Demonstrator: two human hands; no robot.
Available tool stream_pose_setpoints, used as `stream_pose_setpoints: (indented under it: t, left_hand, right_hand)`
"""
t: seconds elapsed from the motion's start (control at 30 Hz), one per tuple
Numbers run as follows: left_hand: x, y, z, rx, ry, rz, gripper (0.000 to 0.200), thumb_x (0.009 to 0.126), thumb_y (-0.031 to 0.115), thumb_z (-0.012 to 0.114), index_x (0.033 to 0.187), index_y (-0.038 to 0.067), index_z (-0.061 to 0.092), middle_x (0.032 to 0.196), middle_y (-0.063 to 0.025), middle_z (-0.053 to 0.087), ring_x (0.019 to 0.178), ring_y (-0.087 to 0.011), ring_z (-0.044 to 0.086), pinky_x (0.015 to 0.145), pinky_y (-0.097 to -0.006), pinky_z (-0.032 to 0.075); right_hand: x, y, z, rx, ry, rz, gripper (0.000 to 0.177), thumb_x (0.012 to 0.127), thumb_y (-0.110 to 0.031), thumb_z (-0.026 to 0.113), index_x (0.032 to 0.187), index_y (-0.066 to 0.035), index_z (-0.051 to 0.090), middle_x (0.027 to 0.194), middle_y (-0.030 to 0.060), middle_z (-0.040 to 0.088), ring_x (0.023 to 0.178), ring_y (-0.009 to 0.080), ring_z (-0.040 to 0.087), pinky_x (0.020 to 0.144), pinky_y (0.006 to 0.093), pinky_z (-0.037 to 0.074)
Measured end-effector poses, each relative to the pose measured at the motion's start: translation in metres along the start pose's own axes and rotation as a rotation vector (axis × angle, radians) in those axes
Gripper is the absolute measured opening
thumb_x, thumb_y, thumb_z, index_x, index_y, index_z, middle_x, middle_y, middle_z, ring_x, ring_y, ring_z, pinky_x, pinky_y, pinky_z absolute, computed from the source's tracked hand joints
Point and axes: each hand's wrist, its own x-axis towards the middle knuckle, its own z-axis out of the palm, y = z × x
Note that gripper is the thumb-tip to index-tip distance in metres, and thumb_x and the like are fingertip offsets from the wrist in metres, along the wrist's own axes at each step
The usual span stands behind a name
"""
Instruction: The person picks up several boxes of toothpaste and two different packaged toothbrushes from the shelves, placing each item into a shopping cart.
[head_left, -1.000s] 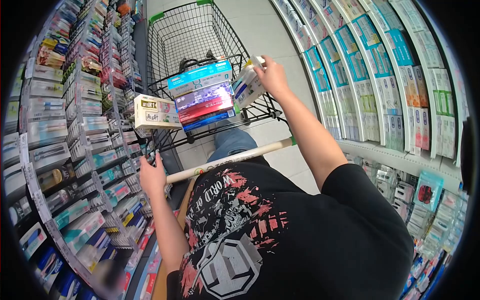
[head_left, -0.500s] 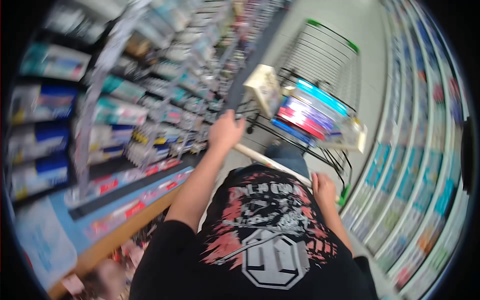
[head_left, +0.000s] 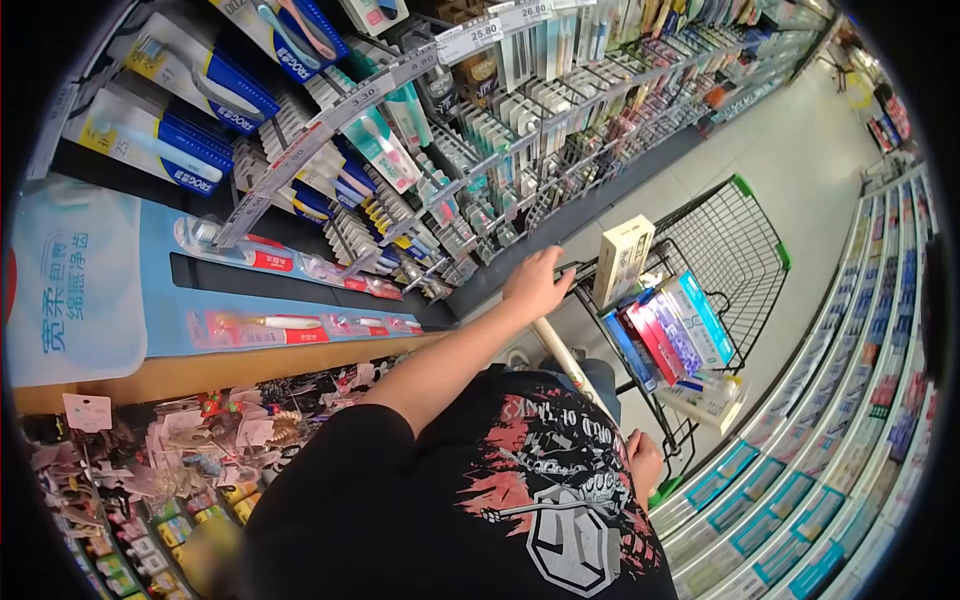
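My left hand (head_left: 538,285) rests around the left end of the pale cart handle (head_left: 563,355), fingers curving over it and the thumb apart. At the handle's right end, my right hand (head_left: 645,462) is closed, its fingers partly hidden beside my shirt. Ahead of both hands is a black wire shopping cart (head_left: 728,255) with green corners. Inside its near part lie a tall cream box (head_left: 623,262), a blue-and-purple pack (head_left: 690,330), a red box (head_left: 650,338) and a clear-fronted pack (head_left: 708,395).
On the left, a rack holds packaged toothbrushes (head_left: 205,75) with price tags (head_left: 470,40). A blue display ledge (head_left: 160,300) juts out below, above hanging hair accessories (head_left: 220,420). White shelves (head_left: 800,480) of boxed goods line the right. Pale aisle floor (head_left: 790,150) runs ahead.
My view has swung left, so the cart and both hands appear farther right. The toothbrush rack fills more of the view and is sharper. Both hands stay at the handle.
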Motion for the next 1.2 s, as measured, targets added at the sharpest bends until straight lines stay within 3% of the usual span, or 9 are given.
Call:
stream_pose_setpoints:
  t: [0.1,0.27,0.4,0.63,0.73,0.8,0.9,1.0,1.2]
  left_hand:
    - [0.035,-0.009,-0.020,-0.457,0.348,0.002,0.039,0.094,0.028,0.071,0.123,0.005,0.062,0.113,-0.0168,0.071,0.108,-0.0320,0.069,0.092,-0.0420,0.054]
    - [0.131,-0.027,-0.103,-0.371,0.876,0.018,0.044,0.098,0.027,0.066,0.131,-0.001,0.058,0.126,-0.0227,0.066,0.120,-0.0370,0.063,0.103,-0.0445,0.049]
    - [0.182,-0.030,-0.149,-0.341,1.031,0.026,0.052,0.095,0.025,0.067,0.133,-0.006,0.052,0.129,-0.0293,0.058,0.120,-0.0444,0.057,0.105,-0.0485,0.045]
    - [0.221,-0.019,-0.181,-0.266,0.972,-0.194,0.052,0.089,0.030,0.073,0.127,-0.002,0.059,0.133,-0.0269,0.057,0.124,-0.0441,0.054,0.104,-0.0483,0.046]
    - [0.238,-0.029,-0.181,-0.261,1.029,-0.280,0.053,0.087,0.043,0.076,0.122,0.004,0.066,0.122,-0.0236,0.067,0.113,-0.0382,0.063,0.097,-0.0477,0.050]
    - [0.236,-0.028,-0.185,-0.247,0.960,-0.229,0.053,0.096,0.051,0.059,0.121,0.005,0.067,0.116,-0.0248,0.069,0.105,-0.0442,0.067,0.094,-0.0516,0.051]
    - [0.237,-0.037,-0.174,-0.475,0.890,-0.101,0.034,0.095,0.038,0.067,0.096,0.005,0.078,0.092,-0.0160,0.076,0.088,-0.0359,0.071,0.080,-0.0443,0.054]
    - [0.252,-0.066,-0.153,-0.356,1.050,0.063,0.042,0.097,0.038,0.070,0.106,-0.003,0.070,0.110,-0.0221,0.071,0.094,-0.0364,0.068,0.088,-0.0454,0.052]
    - [0.207,-0.006,-0.168,-0.852,0.753,0.032,0.037,0.105,0.019,0.060,0.130,-0.006,0.051,0.125,-0.0185,0.065,0.110,-0.0266,0.064,0.094,-0.0383,0.051]
  right_hand:
    - [0.000,-0.003,-0.001,-0.006,-0.015,0.028,0.039,0.100,-0.024,0.058,0.067,-0.003,0.055,0.064,0.0188,0.059,0.057,0.0414,0.058,0.053,0.0489,0.044]
    - [0.002,-0.006,-0.004,0.032,-0.037,0.034,0.039,0.100,-0.025,0.057,0.068,-0.003,0.056,0.065,0.0193,0.059,0.058,0.0417,0.058,0.054,0.0487,0.044]
    - [0.000,0.002,0.001,0.036,-0.054,0.053,0.040,0.099,-0.027,0.058,0.068,-0.002,0.057,0.066,0.0207,0.060,0.058,0.0425,0.058,0.054,0.0496,0.045]
    - [0.000,-0.004,-0.003,0.023,-0.023,0.058,0.039,0.099,-0.028,0.059,0.068,-0.004,0.059,0.065,0.0194,0.061,0.058,0.0424,0.060,0.053,0.0502,0.045]
    - [-0.003,-0.002,0.001,0.023,0.007,0.083,0.038,0.098,-0.029,0.059,0.068,-0.004,0.060,0.066,0.0184,0.062,0.058,0.0416,0.061,0.053,0.0508,0.046]
    - [-0.005,-0.002,0.000,-0.020,-0.003,0.083,0.037,0.098,-0.030,0.059,0.070,-0.006,0.062,0.067,0.0181,0.065,0.059,0.0406,0.063,0.055,0.0505,0.049]
    - [-0.006,-0.013,-0.012,-0.012,-0.061,0.131,0.036,0.098,-0.034,0.058,0.074,-0.008,0.067,0.073,0.0166,0.069,0.064,0.0387,0.067,0.059,0.0504,0.053]
    - [-0.006,-0.016,-0.018,-0.016,-0.040,0.202,0.040,0.098,-0.037,0.055,0.074,-0.009,0.068,0.074,0.0155,0.070,0.065,0.0383,0.068,0.060,0.0511,0.054]
    - [-0.005,-0.017,-0.019,0.004,-0.120,0.179,0.042,0.099,-0.039,0.054,0.074,-0.009,0.070,0.073,0.0144,0.071,0.065,0.0362,0.069,0.060,0.0498,0.055]
